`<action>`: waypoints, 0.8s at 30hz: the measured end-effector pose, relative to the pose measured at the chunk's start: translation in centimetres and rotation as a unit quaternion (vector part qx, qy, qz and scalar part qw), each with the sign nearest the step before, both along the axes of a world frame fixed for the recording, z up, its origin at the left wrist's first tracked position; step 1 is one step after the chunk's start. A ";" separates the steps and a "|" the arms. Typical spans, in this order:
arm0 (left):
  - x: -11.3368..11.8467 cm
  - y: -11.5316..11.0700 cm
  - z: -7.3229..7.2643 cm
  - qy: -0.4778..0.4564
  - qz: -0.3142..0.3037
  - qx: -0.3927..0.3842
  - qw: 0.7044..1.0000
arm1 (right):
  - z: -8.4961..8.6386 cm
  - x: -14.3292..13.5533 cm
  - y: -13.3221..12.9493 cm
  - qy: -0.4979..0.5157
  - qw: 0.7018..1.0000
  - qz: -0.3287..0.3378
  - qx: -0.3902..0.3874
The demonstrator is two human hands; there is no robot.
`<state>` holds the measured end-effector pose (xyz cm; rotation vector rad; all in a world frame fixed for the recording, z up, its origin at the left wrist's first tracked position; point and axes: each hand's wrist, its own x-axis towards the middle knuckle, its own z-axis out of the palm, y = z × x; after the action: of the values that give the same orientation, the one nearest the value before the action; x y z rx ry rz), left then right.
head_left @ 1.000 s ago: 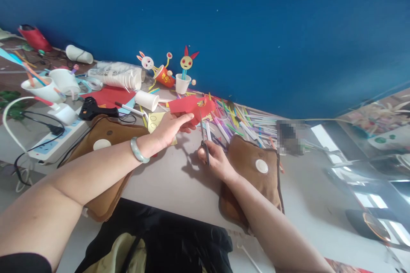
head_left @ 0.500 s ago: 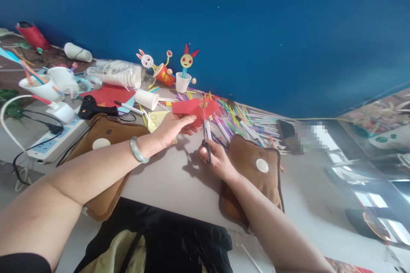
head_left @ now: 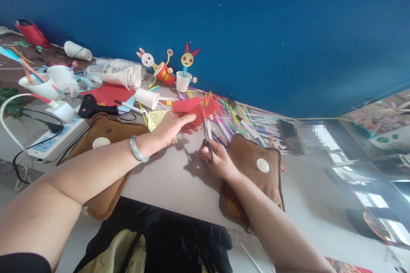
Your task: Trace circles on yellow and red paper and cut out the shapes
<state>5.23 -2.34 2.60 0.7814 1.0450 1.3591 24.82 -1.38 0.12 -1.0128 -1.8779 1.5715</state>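
Note:
My left hand (head_left: 174,128) is closed on a sheet of red paper (head_left: 187,106), thumb on top and fingers beneath, above the table. In my right hand (head_left: 218,158) is a pair of scissors (head_left: 207,147) with dark handles, its blades pointing away from me and set into the right part of the red paper. A yellow paper piece (head_left: 155,120) with drawn circles lies partly hidden behind my left hand. Loose coloured sticks (head_left: 238,121) lie behind the scissors.
Brown cushions (head_left: 253,179) lie under both arms. At the left are a black glue gun (head_left: 96,107), a power strip (head_left: 57,138) with cables, and white cups (head_left: 146,98). Two cup figures, one in a white cup (head_left: 183,82), stand by the blue wall (head_left: 243,30).
The right part of the red paper has shifted slightly to the right. Both hands keep nearly the same place and grip.

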 end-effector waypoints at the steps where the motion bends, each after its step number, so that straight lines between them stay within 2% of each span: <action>1: 0.0 0.0 0.0 -0.001 0.001 -0.001 1.000 | 0.0 0.0 0.0 0.001 1.000 0.003 0.001; 12: -0.2 -0.2 0.5 0.006 -0.011 0.004 1.000 | 0.2 0.0 0.0 0.002 1.000 0.012 -0.001; 24: -0.6 0.0 0.3 0.048 -0.012 0.059 0.997 | 0.8 0.1 0.0 -0.007 1.000 0.016 -0.015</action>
<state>4.58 -2.38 2.85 0.9525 1.0329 1.3837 24.95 -1.38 0.89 -1.0129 -1.8943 1.6191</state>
